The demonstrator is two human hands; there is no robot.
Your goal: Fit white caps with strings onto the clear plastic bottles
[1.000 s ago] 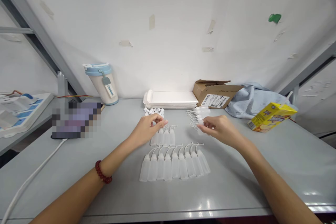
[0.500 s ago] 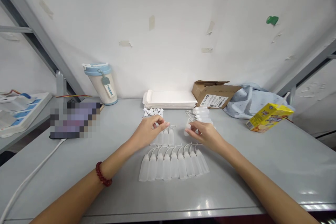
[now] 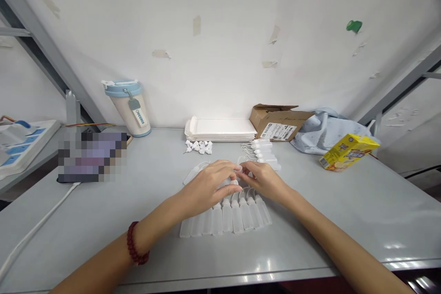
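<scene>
My left hand (image 3: 212, 184) is curled over the table, its thumb and index finger bent around a small translucent plastic bottle (image 3: 234, 182), mostly hidden by fingers. Meeting it from the other side, my right hand (image 3: 264, 178) pinches the same bottle at its fingertips. Just below lies a row of several translucent bottles (image 3: 226, 217) with thin bent tubes, partly covered by my left hand. Behind that hand, a shorter group of bottles (image 3: 191, 175) is mostly hidden. More bottles with tubes (image 3: 264, 144) are stacked beyond my right hand.
Small white caps (image 3: 200, 146) lie before a stack of white trays (image 3: 222, 128). At the back stand an open cardboard box (image 3: 279, 121), a pale blue cloth (image 3: 319, 131) and a yellow carton (image 3: 348, 153). To the left are a tumbler (image 3: 127, 110), a phone (image 3: 93, 156) and a white cable (image 3: 39, 225).
My left hand has moved right and a little down, over the row of bottles. My right hand, with the bottle, has shifted slightly left, so both hands now meet.
</scene>
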